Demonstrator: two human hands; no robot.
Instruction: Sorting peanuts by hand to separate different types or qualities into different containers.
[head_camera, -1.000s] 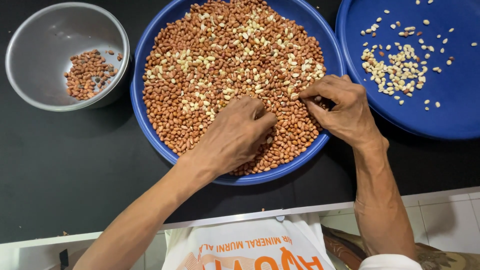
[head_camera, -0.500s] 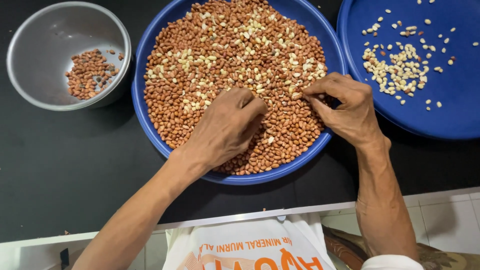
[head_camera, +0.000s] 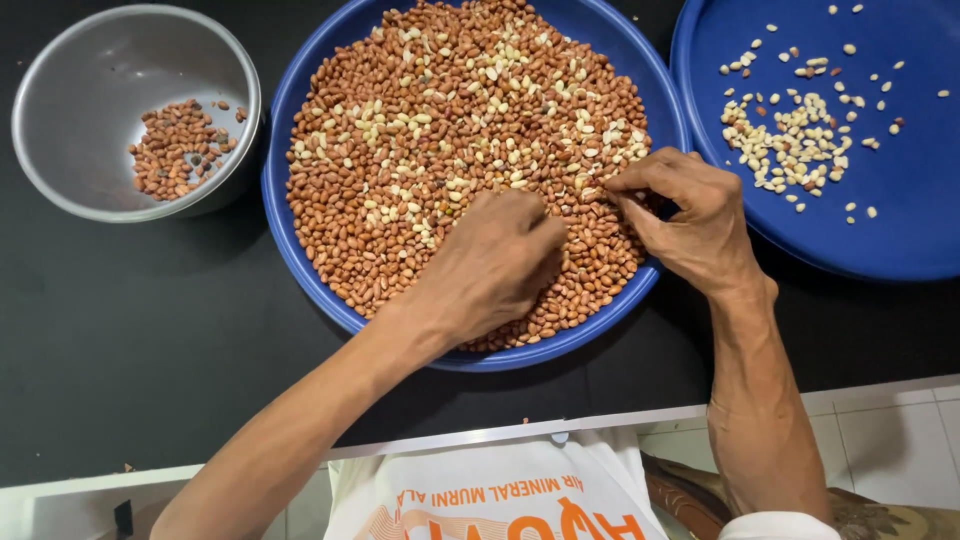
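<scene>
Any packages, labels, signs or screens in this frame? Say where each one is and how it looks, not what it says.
Printed white cloth: bottom centre, below the counter edge, at the person's lap; white with orange lettering and orange curved graphics, partly cut off.
No other packages, labels, signs or screens show.

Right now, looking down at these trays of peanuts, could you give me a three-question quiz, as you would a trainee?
1. True or false: both hands rest in the middle blue tray.
2. Which container holds the fewest brown-skinned peanuts? A) metal bowl B) middle blue tray C) right blue tray
3. Fill in: the pale peanuts on the right blue tray are mostly ____ of skin.

Key: 1 true: left hand and right hand both lie on its peanut heap. 2 C. 3 bare.
</scene>
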